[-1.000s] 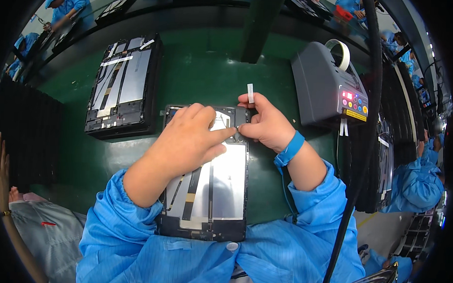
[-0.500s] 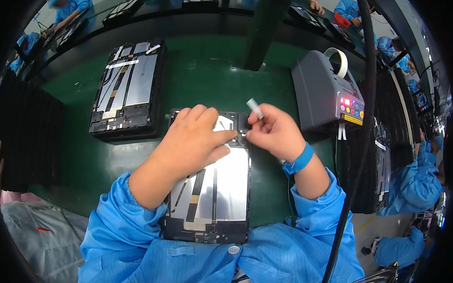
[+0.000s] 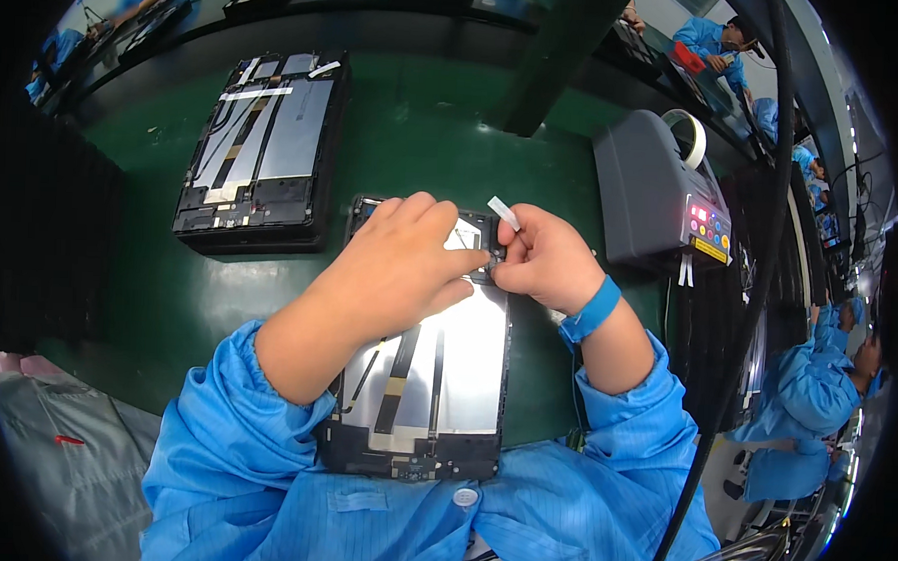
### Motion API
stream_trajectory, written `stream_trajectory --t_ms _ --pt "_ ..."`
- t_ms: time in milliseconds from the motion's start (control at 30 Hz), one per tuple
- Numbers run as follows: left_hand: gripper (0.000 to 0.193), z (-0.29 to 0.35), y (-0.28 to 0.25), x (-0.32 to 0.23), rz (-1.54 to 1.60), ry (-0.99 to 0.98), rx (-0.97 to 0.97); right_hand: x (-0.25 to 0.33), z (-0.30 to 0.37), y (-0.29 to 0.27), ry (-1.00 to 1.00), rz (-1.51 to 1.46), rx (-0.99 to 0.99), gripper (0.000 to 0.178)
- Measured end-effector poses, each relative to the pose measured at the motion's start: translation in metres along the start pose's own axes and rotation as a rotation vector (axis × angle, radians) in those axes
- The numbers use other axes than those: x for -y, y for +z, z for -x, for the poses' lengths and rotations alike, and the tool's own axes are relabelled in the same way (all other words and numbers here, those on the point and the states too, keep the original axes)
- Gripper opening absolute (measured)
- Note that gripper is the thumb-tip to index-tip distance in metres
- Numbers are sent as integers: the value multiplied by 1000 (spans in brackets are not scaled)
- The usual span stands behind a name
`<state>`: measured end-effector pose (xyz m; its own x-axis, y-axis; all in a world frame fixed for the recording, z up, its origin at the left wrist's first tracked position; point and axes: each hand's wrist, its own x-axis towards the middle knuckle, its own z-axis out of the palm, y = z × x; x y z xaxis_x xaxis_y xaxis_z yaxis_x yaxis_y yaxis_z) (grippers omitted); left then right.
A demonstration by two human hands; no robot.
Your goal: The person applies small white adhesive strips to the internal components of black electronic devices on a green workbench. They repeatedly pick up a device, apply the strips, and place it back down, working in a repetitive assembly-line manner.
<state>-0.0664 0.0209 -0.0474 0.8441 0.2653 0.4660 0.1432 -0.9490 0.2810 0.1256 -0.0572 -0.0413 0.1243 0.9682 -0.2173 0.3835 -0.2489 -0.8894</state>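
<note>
An opened tablet-like device (image 3: 476, 361) lies in front of me, its silver inner plate and black frame facing up. My left hand (image 3: 400, 264) rests over its far part, thumb and index finger apart. The index fingertip touches the far right corner area, close to my right thumb. At that corner my right hand (image 3: 558, 265) is closed in a pinch, with a short white tape strip (image 3: 504, 213) sticking up from its fingers. What lies under the fingertips is hidden. A blue band (image 3: 594, 310) circles my right wrist.
A stack of similar devices (image 3: 296, 127) stands at the far left. To the right is a grey tape dispenser (image 3: 640, 198) with a tape roll (image 3: 698, 141) and lit panel. A black cable (image 3: 727, 389) hangs at the right. A dark post (image 3: 550, 76) rises behind; co-workers sit around.
The view has shifted slightly. My left index fingertip has come nearer to my right thumb at the device's far right corner. The tape strip stays in my right hand.
</note>
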Motion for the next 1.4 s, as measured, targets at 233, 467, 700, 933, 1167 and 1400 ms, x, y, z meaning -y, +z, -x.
stream_trajectory --t_ms 233,467,700,933,1167,1400 --pt "28 3 2 2 7 -1 3 0 1 3 3 13 -17 25" --pt "28 3 3 3 -12 27 -7 -8 0 3 -10 -78 -21 25" --pt "28 5 5 4 -19 21 -22 1 2 5 1 28 -35 24" --pt "27 5 5 4 -28 22 -6 2 5 5 -20 114 -41 25" --pt "27 6 5 2 -66 15 4 6 4 9 -50 221 -57 28" --pt "27 6 4 4 -54 33 -11 -10 1 1 -40 -182 13 22"
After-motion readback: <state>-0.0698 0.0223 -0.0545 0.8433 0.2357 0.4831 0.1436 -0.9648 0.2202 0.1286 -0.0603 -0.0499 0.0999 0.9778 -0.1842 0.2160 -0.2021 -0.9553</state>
